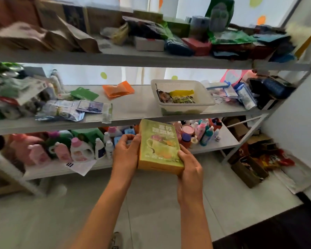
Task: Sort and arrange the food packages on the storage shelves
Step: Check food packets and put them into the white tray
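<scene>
A yellow-green food box (160, 146) with a cup picture is held in front of the shelves, just below the middle shelf's edge (126, 121). My left hand (127, 153) grips its left side and my right hand (189, 168) grips its lower right corner. On the middle shelf lie an orange pouch (118, 89), a green pouch (84, 94), silver packets (61, 110) and a white basket (201, 99) with snack packs inside. The top shelf (133, 58) carries brown paper bags (70, 36), boxes and dark pouches.
The bottom shelf (214, 146) is crowded with pink and white bottles (81, 150) and small containers. A pile of packets fills the middle shelf's left end (9, 90). Bags and cartons (250, 168) sit on the floor at the right by the wall.
</scene>
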Available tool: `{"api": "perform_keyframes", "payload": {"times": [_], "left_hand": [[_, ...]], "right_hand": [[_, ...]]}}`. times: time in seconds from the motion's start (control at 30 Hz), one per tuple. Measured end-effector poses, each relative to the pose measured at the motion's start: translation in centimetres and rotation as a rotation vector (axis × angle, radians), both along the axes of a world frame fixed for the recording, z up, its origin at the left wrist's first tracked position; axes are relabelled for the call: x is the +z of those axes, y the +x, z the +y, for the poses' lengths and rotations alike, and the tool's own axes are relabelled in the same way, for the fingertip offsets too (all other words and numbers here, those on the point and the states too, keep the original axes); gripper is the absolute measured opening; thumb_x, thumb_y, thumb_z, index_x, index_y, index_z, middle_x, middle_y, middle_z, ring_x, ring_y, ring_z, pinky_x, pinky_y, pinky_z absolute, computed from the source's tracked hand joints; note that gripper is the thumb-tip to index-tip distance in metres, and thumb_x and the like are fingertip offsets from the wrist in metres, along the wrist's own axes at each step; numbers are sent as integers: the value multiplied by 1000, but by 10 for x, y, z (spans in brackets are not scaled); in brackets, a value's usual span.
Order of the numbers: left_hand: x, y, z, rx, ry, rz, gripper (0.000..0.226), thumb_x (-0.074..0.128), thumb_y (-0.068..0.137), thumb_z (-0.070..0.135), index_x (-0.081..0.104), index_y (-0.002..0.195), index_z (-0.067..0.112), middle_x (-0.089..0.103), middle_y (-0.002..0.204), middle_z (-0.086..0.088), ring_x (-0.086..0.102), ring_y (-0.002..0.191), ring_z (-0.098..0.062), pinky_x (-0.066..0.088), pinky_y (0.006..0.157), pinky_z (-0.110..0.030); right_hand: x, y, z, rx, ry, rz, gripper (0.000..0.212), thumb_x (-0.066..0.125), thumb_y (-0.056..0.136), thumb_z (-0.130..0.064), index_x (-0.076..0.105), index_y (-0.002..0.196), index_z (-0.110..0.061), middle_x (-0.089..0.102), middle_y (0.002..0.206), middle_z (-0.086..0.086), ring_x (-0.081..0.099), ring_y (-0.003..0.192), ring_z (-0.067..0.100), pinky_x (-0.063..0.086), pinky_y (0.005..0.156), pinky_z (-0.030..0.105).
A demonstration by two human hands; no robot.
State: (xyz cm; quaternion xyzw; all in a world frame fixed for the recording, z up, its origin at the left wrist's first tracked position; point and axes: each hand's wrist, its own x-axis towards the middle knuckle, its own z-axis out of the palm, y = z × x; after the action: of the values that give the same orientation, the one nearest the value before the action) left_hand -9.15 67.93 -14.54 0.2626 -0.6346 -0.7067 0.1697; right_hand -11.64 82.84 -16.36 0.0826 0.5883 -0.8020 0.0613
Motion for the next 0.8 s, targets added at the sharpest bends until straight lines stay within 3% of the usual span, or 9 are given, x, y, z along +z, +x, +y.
{"api": "perform_keyframes", "payload": {"times": [0.1, 0.2, 0.3, 0.4, 0.57, 0.7, 0.73, 0.8], "left_hand": [[13, -21, -21, -45, -32, 5, 14, 47, 103, 24, 60, 98, 23, 66, 82, 1, 63, 63, 0, 47, 55, -16], [22, -39, -39, -102, -59, -17, 12, 46, 102, 25, 53, 110, 20, 58, 92, 4, 56, 78, -5, 42, 62, -22], [27, -62, -57, -154, -64, -27, 12, 50, 101, 27, 48, 112, 24, 61, 100, 3, 63, 83, -9, 48, 61, -23], [38, -83, -77, -228, -96, -12, 17, 52, 101, 26, 46, 116, 30, 63, 101, 12, 65, 83, -6, 49, 54, -16], [58, -106, -108, -304, -311, 89, 52, 66, 93, 28, 48, 142, 30, 58, 127, 14, 58, 108, -3, 48, 81, -21], [79, -127, -133, -290, -375, 127, 59, 73, 88, 23, 49, 142, 26, 58, 123, 15, 57, 113, -7, 46, 65, -6], [85, -133, -139, -275, -369, 139, 60, 74, 86, 20, 50, 141, 27, 57, 123, 15, 57, 114, -7, 48, 69, -7], [95, -145, -152, -227, -312, 174, 62, 77, 83, 16, 50, 137, 31, 59, 128, 8, 60, 115, -13, 55, 84, -24]], "right_hand": [[12, -24, -19, -16, -19, 40, 21, 66, 94, -14, 74, 111, -23, 78, 105, 2, 74, 98, 19, 59, 73, 28], [22, -43, -37, -36, -22, 88, 20, 68, 92, -11, 75, 107, -21, 77, 107, 4, 74, 98, 18, 60, 73, 27], [35, -64, -54, -53, -3, 125, 20, 68, 90, -8, 75, 105, -18, 78, 102, 2, 75, 93, 16, 59, 67, 23], [49, -86, -71, -99, 25, 171, 18, 69, 89, -10, 75, 104, -18, 78, 100, 1, 75, 95, 19, 61, 70, 25], [63, -124, -104, -170, 77, 202, 12, 71, 90, -18, 74, 101, -21, 78, 103, 4, 74, 99, 23, 61, 82, 40], [71, -154, -127, -141, 137, 246, 9, 70, 92, -24, 74, 100, -26, 78, 100, -7, 73, 100, 17, 63, 79, 33], [75, -163, -133, -116, 138, 251, 9, 70, 92, -25, 74, 99, -27, 77, 99, -10, 72, 101, 15, 62, 81, 31], [81, -180, -144, -61, 137, 272, 10, 69, 93, -24, 74, 100, -29, 75, 100, -13, 70, 101, 10, 60, 79, 23]]}}
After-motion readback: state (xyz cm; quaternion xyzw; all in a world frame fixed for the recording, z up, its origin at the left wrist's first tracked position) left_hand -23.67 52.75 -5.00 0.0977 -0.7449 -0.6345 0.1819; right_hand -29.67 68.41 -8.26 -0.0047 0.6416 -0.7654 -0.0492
